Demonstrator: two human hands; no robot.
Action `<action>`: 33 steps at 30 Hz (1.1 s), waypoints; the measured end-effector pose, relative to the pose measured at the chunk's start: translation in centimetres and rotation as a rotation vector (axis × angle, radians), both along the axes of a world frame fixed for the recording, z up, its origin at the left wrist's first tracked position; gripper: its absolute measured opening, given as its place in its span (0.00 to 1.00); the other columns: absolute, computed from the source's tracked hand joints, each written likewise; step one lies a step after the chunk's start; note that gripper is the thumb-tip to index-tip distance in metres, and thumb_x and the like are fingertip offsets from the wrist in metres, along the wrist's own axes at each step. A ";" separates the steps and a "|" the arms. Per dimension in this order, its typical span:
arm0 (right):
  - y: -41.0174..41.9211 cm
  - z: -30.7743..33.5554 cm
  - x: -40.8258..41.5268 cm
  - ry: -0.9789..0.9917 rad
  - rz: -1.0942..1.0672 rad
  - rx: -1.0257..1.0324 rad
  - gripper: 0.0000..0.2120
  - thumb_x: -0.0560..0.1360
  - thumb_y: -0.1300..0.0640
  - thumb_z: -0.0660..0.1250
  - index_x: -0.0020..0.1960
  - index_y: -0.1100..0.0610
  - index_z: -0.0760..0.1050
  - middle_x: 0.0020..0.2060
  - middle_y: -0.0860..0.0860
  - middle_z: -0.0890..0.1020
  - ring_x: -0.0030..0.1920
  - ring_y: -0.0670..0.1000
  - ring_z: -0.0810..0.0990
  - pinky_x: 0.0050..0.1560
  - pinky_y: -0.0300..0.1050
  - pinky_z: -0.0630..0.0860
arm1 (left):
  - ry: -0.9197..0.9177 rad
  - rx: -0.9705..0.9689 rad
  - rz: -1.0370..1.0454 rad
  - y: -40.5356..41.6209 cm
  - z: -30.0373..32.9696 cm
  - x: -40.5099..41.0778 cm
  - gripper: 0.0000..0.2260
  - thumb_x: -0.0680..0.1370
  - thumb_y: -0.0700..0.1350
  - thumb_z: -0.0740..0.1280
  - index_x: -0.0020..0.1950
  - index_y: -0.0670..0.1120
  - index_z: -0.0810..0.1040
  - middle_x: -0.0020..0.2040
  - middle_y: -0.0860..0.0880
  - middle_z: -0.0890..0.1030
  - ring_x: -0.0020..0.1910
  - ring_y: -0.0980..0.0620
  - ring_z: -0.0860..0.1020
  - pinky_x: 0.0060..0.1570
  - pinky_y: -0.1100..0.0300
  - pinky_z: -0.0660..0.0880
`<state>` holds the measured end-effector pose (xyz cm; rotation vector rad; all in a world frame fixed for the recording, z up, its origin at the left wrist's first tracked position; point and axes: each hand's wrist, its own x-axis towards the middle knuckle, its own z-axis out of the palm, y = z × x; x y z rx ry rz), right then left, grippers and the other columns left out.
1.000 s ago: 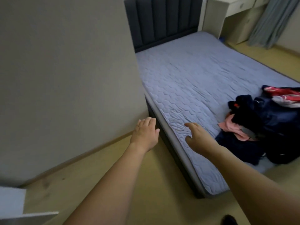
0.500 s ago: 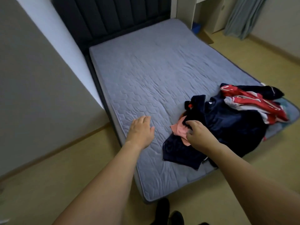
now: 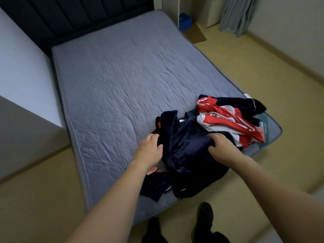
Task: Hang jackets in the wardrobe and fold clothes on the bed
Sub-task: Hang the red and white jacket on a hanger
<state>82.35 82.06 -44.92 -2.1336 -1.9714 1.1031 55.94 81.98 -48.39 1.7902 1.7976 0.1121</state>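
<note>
while the person stands at the foot of the bed (image 3: 122, 81), a grey wall (image 3: 21, 137) fills the far left and a dark padded headboard (image 3: 73, 16) sits top left. grey quilted mattress cover runs across the middle, mostly bare. left hand (image 3: 150, 151) sits on the left edge of the navy garment (image 3: 189, 155), fingers curled into the fabric, gripping it. a bit of pink cloth (image 3: 152, 171) peeks out just under the left wrist. the navy garment lies crumpled at the near right corner of the bed, part of the clothes pile. right hand (image 3: 221, 146) is on the garment's right side, fingers bent down and clutching a fold. behind the right hand, a red and white jacket (image 3: 228, 120) rests on the pile, touching the navy piece, with another dark garment (image 3: 252, 104) beyond it. small white tags show on the clothes, text too small to read. black shoes (image 3: 204, 218) on the yellow floor (image 3: 263, 85) below. blue box (image 3: 185, 21) and pale curtain (image 3: 236, 13) top right.
</note>
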 end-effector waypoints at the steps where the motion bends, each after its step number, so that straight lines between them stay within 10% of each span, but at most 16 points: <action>1: 1.4 0.2 2.2 -0.016 -0.004 -0.010 0.25 0.73 0.63 0.62 0.70 0.61 0.68 0.68 0.58 0.70 0.69 0.57 0.68 0.69 0.46 0.63 | -0.015 -0.031 0.004 1.1 -0.1 2.0 0.22 0.80 0.48 0.60 0.73 0.43 0.65 0.72 0.44 0.67 0.70 0.45 0.68 0.70 0.50 0.65; 14: 22.1 -18.0 21.5 -0.124 0.107 -0.122 0.27 0.71 0.64 0.64 0.70 0.61 0.64 0.66 0.60 0.70 0.66 0.59 0.68 0.63 0.48 0.67 | -0.244 -0.309 0.219 22.2 -18.1 24.5 0.22 0.73 0.46 0.66 0.67 0.52 0.70 0.68 0.49 0.71 0.63 0.49 0.73 0.53 0.60 0.68; 19: 27.3 -29.2 25.7 -0.199 0.270 -0.249 0.37 0.71 0.58 0.65 0.76 0.57 0.53 0.71 0.58 0.63 0.70 0.60 0.65 0.67 0.51 0.65 | -0.026 -0.400 0.180 27.8 -30.0 31.7 0.41 0.69 0.45 0.70 0.78 0.51 0.52 0.77 0.45 0.58 0.75 0.43 0.58 0.73 0.47 0.58; 22: 28.1 -33.2 27.0 -0.257 0.357 -0.294 0.41 0.70 0.51 0.67 0.78 0.48 0.49 0.74 0.55 0.57 0.72 0.59 0.62 0.71 0.53 0.60 | 0.114 -0.371 0.069 28.1 -32.7 32.7 0.21 0.74 0.47 0.65 0.67 0.51 0.69 0.74 0.44 0.63 0.76 0.41 0.56 0.74 0.45 0.48; 24: 27.9 -34.2 27.1 -0.296 0.402 -0.325 0.41 0.70 0.46 0.67 0.77 0.42 0.50 0.75 0.54 0.54 0.72 0.60 0.61 0.72 0.54 0.58 | -0.141 -0.323 0.183 26.9 -32.1 32.4 0.03 0.77 0.44 0.62 0.47 0.51 0.74 0.50 0.47 0.78 0.58 0.44 0.74 0.67 0.47 0.63; 26: 27.5 -34.3 26.9 -0.323 0.377 -0.315 0.34 0.72 0.42 0.65 0.75 0.41 0.57 0.75 0.54 0.57 0.71 0.61 0.63 0.71 0.54 0.59 | -0.566 -0.292 0.488 25.4 -29.1 31.8 0.07 0.78 0.39 0.61 0.43 0.49 0.75 0.39 0.50 0.79 0.42 0.50 0.76 0.50 0.51 0.73; 29: 27.7 -32.0 25.4 -0.087 0.086 -0.277 0.16 0.73 0.43 0.62 0.53 0.51 0.79 0.59 0.60 0.75 0.58 0.62 0.76 0.59 0.53 0.71 | -1.012 -0.111 0.956 23.7 -22.6 29.9 0.09 0.79 0.36 0.62 0.45 0.47 0.79 0.41 0.47 0.83 0.40 0.52 0.81 0.42 0.58 0.78; 31: 28.3 -29.4 22.6 0.138 -0.034 -0.257 0.15 0.73 0.48 0.63 0.34 0.57 0.76 0.39 0.60 0.81 0.44 0.60 0.80 0.44 0.48 0.72 | -1.184 -0.023 1.164 22.3 -18.0 27.6 0.08 0.78 0.36 0.63 0.45 0.46 0.81 0.42 0.44 0.84 0.41 0.49 0.83 0.42 0.56 0.81; 33: 29.2 -26.3 18.7 0.244 0.004 -0.238 0.13 0.76 0.52 0.64 0.37 0.58 0.79 0.38 0.60 0.83 0.43 0.60 0.80 0.44 0.49 0.73 | -1.310 0.046 1.337 20.4 -13.8 24.7 0.08 0.78 0.38 0.64 0.48 0.44 0.83 0.49 0.40 0.84 0.47 0.44 0.83 0.53 0.48 0.79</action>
